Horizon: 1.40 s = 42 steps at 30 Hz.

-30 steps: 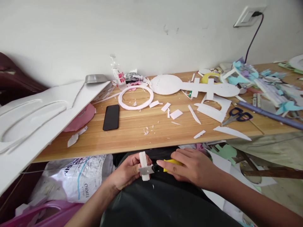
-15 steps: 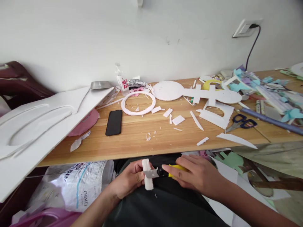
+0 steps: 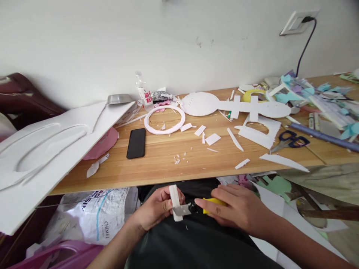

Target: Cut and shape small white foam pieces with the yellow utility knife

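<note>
Over my lap, my left hand [image 3: 155, 210] is closed on a small white foam block [image 3: 174, 194], held upright between thumb and fingers. My right hand [image 3: 238, 207] is wrapped round the yellow handle of a utility knife [image 3: 214, 203]. The wide blade lies across the lower part of the foam block, touching it close to my left thumb. From this view I cannot tell how deep the blade sits in the foam. A thin white shaving rests on the dark cloth below.
On the wooden table [image 3: 157, 168] are a black phone [image 3: 136, 143], a white foam ring [image 3: 148, 129], scissors [image 3: 291, 141] and foam scraps. Behind them stand a plastic bottle [image 3: 144, 93] and a flat white foam cutout [image 3: 200, 104]. A large white board [image 3: 56, 157] juts out at left.
The knife blade has shifted slightly down the foam block and right, along with my right hand. My left hand keeps its hold. The whole view has shifted a little.
</note>
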{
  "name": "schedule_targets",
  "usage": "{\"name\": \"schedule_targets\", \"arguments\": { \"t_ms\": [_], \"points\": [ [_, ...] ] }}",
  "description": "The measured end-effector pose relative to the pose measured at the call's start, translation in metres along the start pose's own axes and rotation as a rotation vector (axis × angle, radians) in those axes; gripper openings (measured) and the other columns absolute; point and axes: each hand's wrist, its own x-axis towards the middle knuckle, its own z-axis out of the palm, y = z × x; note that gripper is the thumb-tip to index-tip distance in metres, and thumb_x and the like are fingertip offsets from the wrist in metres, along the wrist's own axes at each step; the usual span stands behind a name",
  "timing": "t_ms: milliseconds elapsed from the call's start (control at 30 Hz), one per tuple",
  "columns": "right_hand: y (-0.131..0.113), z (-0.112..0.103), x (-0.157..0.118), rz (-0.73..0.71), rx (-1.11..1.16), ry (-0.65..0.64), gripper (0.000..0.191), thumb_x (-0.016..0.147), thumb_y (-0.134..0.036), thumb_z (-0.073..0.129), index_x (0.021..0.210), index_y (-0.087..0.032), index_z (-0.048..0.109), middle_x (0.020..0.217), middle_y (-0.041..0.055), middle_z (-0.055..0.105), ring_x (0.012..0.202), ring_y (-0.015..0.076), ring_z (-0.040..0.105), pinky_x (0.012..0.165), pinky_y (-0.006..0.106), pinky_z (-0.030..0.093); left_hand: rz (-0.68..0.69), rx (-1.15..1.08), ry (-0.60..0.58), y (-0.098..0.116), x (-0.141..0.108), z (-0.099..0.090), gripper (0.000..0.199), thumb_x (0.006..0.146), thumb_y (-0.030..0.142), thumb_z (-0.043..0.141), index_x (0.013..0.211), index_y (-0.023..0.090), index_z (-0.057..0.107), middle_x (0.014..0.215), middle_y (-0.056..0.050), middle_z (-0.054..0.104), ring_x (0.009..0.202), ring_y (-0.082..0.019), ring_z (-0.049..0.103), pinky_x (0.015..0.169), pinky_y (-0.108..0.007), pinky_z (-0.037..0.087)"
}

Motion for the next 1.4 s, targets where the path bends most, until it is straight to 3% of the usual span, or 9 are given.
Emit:
{"name": "schedule_targets", "arguments": {
  "t_ms": [300,533,733,967,1167,1400],
  "points": [
    [-0.008,-0.003,0.019,-0.011,0.042,-0.014,0.045,0.093,-0.024,0.055,0.138,-0.028,0.051,0.08,0.0016,0.059,0.07,0.013,0.053,0.067,0.026,0.037,-0.052,0.063,0.038,0.0,0.0,0.0,0.032,0.07,0.038,0.08,0.085,0.013,0.066,0.075,-0.004,0.059,0.064,-0.012,0.054,0.061,-0.022,0.044],
    [-0.004,0.001,0.007,0.026,0.03,-0.021,0.043,0.093,-0.023,0.054,0.136,-0.028,0.052,0.08,0.001,0.059,0.07,0.0126,0.053,0.066,0.026,0.037,-0.036,-0.007,-0.015,-0.004,0.0,-0.005,0.04,0.066,0.041,0.082,0.088,0.012,0.066,0.08,-0.004,0.058,0.064,-0.012,0.055,0.06,-0.022,0.044],
    [-0.013,-0.003,0.017,-0.004,0.06,0.008,0.042,0.093,-0.022,0.054,0.135,-0.026,0.053,0.077,0.0015,0.059,0.069,0.0133,0.053,0.066,0.026,0.037,-0.066,0.075,-0.003,-0.001,0.0,-0.004,0.035,0.069,0.04,0.08,0.086,0.013,0.066,0.075,-0.003,0.058,0.064,-0.011,0.053,0.061,-0.021,0.043],
    [-0.005,-0.002,0.007,0.009,-0.014,-0.047,0.048,0.092,-0.021,0.056,0.139,-0.028,0.049,0.081,0.0016,0.059,0.07,0.0145,0.051,0.066,0.028,0.034,-0.059,0.034,-0.033,-0.002,0.0,-0.004,0.042,0.064,0.043,0.083,0.086,0.012,0.065,0.073,-0.003,0.059,0.062,-0.011,0.056,0.057,-0.02,0.041],
    [-0.008,-0.001,0.018,0.001,0.004,-0.039,0.045,0.093,-0.024,0.054,0.137,-0.028,0.051,0.078,0.0006,0.058,0.069,0.014,0.051,0.065,0.028,0.033,-0.124,0.068,0.037,-0.001,0.001,-0.003,0.034,0.065,0.03,0.084,0.087,0.013,0.064,0.071,-0.002,0.063,0.06,-0.01,0.057,0.058,-0.019,0.041],
    [0.004,0.002,0.012,0.014,-0.02,-0.021,0.044,0.093,-0.023,0.055,0.136,-0.03,0.052,0.079,0.0001,0.058,0.069,0.0133,0.051,0.065,0.027,0.034,-0.073,-0.008,-0.021,-0.003,0.0,-0.005,0.043,0.065,0.042,0.083,0.089,0.012,0.064,0.073,-0.003,0.063,0.062,-0.011,0.057,0.058,-0.02,0.042]
  ]
}}
